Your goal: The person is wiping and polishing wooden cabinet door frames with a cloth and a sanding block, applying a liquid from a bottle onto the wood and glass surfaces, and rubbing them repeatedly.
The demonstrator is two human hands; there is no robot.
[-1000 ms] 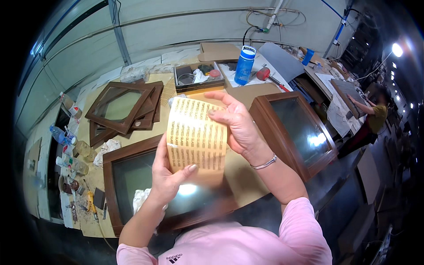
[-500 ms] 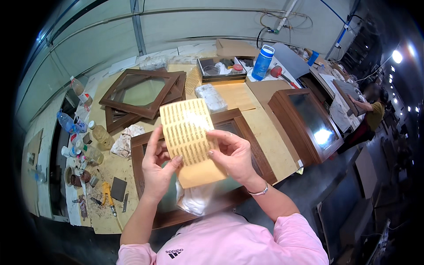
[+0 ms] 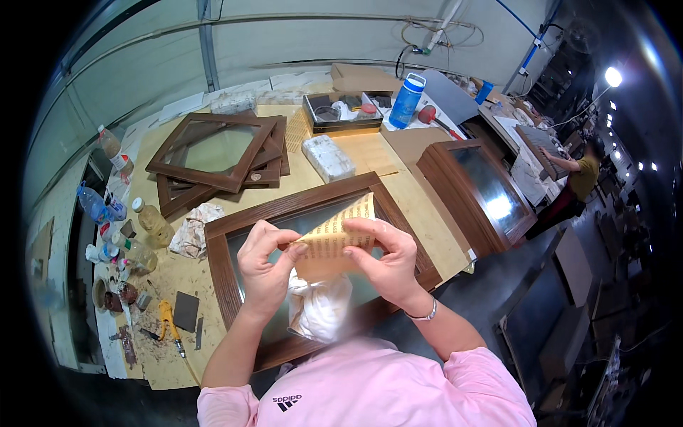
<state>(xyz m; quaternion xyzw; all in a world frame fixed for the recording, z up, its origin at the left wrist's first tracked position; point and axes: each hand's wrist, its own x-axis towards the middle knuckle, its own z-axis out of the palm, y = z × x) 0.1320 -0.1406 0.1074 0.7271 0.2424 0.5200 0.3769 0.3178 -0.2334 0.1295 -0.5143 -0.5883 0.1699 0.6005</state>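
Between my two hands is a yellow sticker sheet printed with rows of small dark labels, its upper part bent over toward a point. My left hand pinches its left edge between thumb and fingers. On the opposite edge, my right hand grips it with thumb and forefinger. Below them lies a brown wooden framed glass door. A crumpled white cloth rests on the door's near part, under the sheet.
Stacked brown frames lie at the far left. Bottles and a yellow air gun line the left side. A white wrapped block, a tool box and a blue bottle stand behind. At right is a glass-fronted wooden cabinet; farther off works a person.
The sheet, which was held up nearly flat facing me, is now bent over and foreshortened. My hands have turned with it, and more of the white cloth and door shows.
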